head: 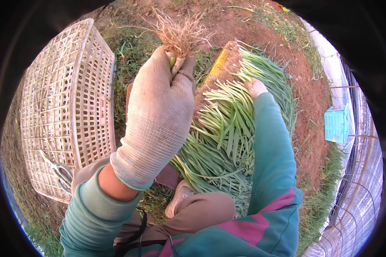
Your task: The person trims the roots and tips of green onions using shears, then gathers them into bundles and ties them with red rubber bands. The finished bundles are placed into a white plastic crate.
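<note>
My left hand (157, 109), in a pale knitted glove, is raised close to the camera. Its thumb and fingers are closed on a rooted green-onion-like plant (178, 62), whose dry, bushy roots (180, 35) point away from me; the rest of it is hidden by the hand. Farther right, my right hand (256, 87) is at the white stem ends of a large pile of long green stalks (231, 119), its fingers curled around a few stalks (243, 75). Rooted ends in the pile lie towards a yellow edge (219, 64) on its far left side.
A white perforated plastic crate (95, 96) stands at the left, with scissors (59, 172) beside its near end. My bent knee (209, 207) and shoe (180, 197) are close to the pile. A blue plastic basket (336, 123) sits at the right by plastic sheeting (360, 180). Bare soil (312, 128) borders the pile.
</note>
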`<state>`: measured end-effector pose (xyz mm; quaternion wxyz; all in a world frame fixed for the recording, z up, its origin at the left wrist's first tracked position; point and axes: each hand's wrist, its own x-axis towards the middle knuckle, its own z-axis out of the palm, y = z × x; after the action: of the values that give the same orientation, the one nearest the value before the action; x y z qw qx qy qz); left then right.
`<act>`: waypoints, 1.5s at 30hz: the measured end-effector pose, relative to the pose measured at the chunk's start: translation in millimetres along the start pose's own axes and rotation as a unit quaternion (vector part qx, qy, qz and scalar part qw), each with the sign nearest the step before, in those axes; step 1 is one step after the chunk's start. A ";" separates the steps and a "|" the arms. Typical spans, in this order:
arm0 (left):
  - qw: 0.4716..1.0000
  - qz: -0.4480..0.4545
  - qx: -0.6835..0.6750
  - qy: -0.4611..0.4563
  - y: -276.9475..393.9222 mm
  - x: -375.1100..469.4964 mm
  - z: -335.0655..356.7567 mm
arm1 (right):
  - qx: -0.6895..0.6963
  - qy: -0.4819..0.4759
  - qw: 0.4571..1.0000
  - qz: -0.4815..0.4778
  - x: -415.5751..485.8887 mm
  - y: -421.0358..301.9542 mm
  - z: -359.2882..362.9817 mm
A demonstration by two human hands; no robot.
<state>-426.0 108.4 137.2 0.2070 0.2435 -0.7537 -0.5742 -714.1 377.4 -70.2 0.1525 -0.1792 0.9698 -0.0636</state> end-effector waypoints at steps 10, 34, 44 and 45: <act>0.995 -0.061 -0.072 -0.043 4.1 -5.5 1.0 | -0.110 -0.081 0.990 0.029 -15.9 -35.3 -24.1; 0.989 -0.072 -0.091 -0.089 7.5 -16.6 0.9 | -0.059 -0.117 0.991 0.037 -7.7 -21.5 -22.9; 0.986 -0.086 -0.102 -0.101 6.9 -19.5 -1.6 | -0.108 0.005 0.993 -0.045 -39.6 -28.9 -37.2; 0.987 -0.090 -0.087 -0.103 6.5 -19.6 -1.7 | -0.199 0.061 0.977 -0.056 -44.9 -34.2 -32.4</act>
<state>-410.2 120.3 143.3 0.0959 0.2307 -0.6934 -0.6759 -673.2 364.4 -21.2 0.0507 -0.2558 0.9589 0.1114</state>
